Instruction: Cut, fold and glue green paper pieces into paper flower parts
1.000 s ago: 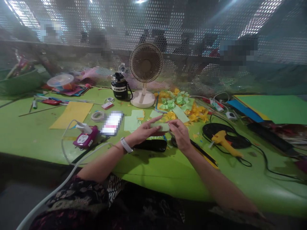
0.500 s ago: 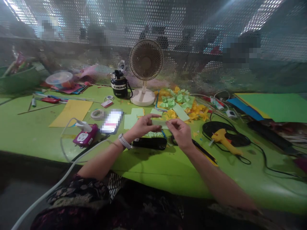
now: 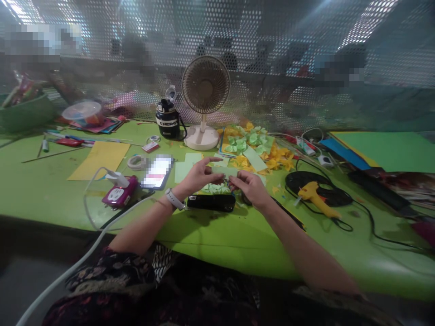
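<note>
A small pale green piece of paper [image 3: 227, 171] spans the gap between my two hands, above the table. My left hand [image 3: 201, 174], a pale watch on its wrist, grips the left end between thumb and fingers, with the index finger stretched out. My right hand [image 3: 250, 188] pinches the right end, its fingers curled in. Just below my hands lies a black stapler [image 3: 211, 203], with small folded green paper pieces [image 3: 217, 189] behind it. Folded pale green paper flowers [image 3: 249, 139] and yellow ones [image 3: 280, 158] are heaped beyond my right hand.
A phone [image 3: 158, 172], a tape roll [image 3: 136, 162] and a purple power adapter [image 3: 119, 194] lie to the left. The white fan [image 3: 205, 86] and dark bottle [image 3: 167, 121] stand behind. On the right are a yellow glue gun [image 3: 319, 199], its cable and coloured sheets [image 3: 384, 149].
Both hands stay close together at the paper. My right hand has shifted slightly left and its fingers have moved a little lower along the paper. The camera view has shifted a little.
</note>
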`<state>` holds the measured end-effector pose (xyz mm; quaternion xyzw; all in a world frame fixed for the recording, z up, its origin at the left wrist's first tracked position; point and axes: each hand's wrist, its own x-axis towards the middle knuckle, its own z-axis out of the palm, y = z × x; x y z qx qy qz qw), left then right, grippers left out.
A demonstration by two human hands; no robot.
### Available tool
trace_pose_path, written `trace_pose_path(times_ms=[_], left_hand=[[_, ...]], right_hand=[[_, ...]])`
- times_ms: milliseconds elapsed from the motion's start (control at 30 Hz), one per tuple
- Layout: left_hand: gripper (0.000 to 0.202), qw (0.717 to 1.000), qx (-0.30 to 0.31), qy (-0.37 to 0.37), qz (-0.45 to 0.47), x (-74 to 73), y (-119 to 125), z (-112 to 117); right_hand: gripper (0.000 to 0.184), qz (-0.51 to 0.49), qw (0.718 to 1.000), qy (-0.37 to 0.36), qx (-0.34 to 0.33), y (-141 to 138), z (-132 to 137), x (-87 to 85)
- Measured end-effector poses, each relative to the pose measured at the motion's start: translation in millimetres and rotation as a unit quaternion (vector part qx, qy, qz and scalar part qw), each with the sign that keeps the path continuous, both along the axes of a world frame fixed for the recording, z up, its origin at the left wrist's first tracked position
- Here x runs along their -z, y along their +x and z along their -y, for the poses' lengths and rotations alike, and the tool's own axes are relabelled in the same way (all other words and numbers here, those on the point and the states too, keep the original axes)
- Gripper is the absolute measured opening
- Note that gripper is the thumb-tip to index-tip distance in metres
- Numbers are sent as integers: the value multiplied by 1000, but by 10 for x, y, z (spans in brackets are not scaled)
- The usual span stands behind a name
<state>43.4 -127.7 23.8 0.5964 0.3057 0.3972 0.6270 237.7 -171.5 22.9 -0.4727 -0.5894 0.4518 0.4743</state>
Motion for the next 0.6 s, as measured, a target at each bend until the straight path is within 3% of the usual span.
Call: trace_pose_path(times_ms=[300,600], left_hand=[[81,998,9,-69,-5,-44,-10,36],[79,998,7,-49,-26,-85,-73,-27]], right_hand=[[40,26,999,22,-11,-16,36,29],[42,25,999,27,39,-3,13,9]])
